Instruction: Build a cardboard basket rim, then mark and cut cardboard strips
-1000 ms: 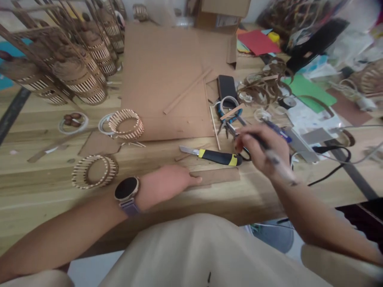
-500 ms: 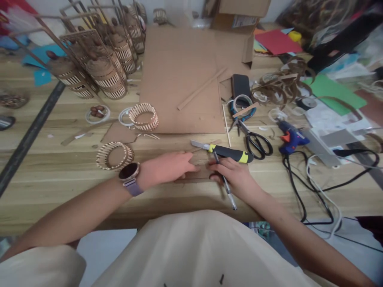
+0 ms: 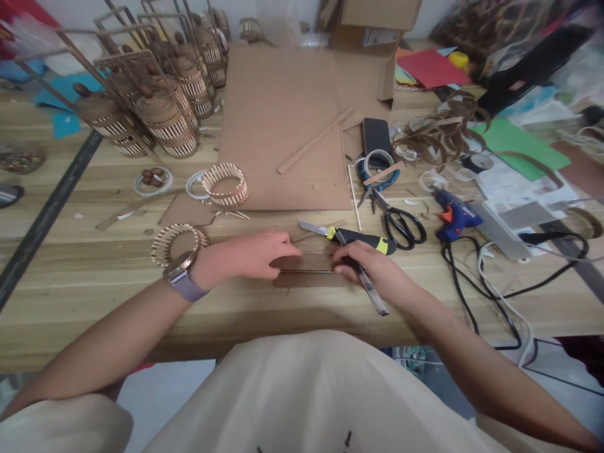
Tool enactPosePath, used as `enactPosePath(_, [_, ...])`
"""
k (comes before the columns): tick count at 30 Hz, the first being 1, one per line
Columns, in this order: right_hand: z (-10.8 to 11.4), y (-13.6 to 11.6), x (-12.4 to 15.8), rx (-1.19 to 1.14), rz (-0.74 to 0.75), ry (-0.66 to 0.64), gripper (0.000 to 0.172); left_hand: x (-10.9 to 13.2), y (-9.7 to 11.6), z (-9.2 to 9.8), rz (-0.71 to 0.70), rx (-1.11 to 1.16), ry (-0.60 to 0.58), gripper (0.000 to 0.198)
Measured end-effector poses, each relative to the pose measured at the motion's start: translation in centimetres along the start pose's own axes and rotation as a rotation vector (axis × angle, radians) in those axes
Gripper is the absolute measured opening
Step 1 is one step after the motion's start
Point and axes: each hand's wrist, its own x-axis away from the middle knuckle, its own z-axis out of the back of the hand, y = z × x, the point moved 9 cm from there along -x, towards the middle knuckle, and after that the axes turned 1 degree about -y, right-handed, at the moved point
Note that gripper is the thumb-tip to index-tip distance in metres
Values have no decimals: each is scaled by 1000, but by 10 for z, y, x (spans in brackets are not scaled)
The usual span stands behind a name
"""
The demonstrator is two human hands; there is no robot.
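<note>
My left hand [image 3: 248,256] is palm down, thumb and forefinger curved and apart, with the thumb against the left end of a thin dark strip [image 3: 309,271]. That strip lies across a small brown cardboard piece [image 3: 309,282]. At its right end, the fingertips of my right hand [image 3: 367,264] are bent close to it while a pen [image 3: 372,294] is gripped in that hand, slanting toward me. Just beyond my hands is a yellow and black utility knife [image 3: 361,240], blade out to the left. A slatted ring [image 3: 163,246] sits behind my left wrist.
A large cardboard sheet [image 3: 283,94] bears a loose strip [image 3: 316,139]. Scissors [image 3: 403,226], tape rolls [image 3: 377,165] and a blue glue gun [image 3: 455,214] with cables are at right. Another slatted ring [image 3: 226,185] and several slatted lanterns [image 3: 167,126] stand at left.
My left hand has shifted left, its thumb and forefinger now spread apart. The thin strip shows between my hands. The pen in my right hand has tilted, its lower end moving right.
</note>
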Motion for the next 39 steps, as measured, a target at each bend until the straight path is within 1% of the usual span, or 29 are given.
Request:
enactPosePath(3, [1,2,0,-2,-4,3,5,1,-3,-7,35,59,-50,49])
enactPosePath(6, [0,-4,4,53,41,33,9,4,1,-8,21,-2,17,43])
enactPosePath(9, [-1,-13,11,140,109,91,13,9,8,-11,-32,-76,89,39])
enactPosePath(13, [-5,-18,17,207,156,134,14,14,15,-14,-81,-113,135,35])
enactPosePath(18, [-10,-17,19,255,162,131,16,16,16,-15,-93,-110,145,32])
enactPosePath(23, [-13,-13,20,230,123,90,22,18,15,-16,-107,-89,174,31])
enactPosePath(29, [-16,-14,21,234,127,78,24,19,17,-17,-123,-103,179,29])
enactPosePath(32, [-15,-16,20,268,151,92,23,20,18,-16,-124,-114,176,29])
enactPosePath(36, [-10,-17,18,264,162,94,15,22,18,-15,-117,-104,190,28])
enactPosePath(39, [-6,-17,17,246,175,115,9,25,23,-14,-86,-154,261,23])
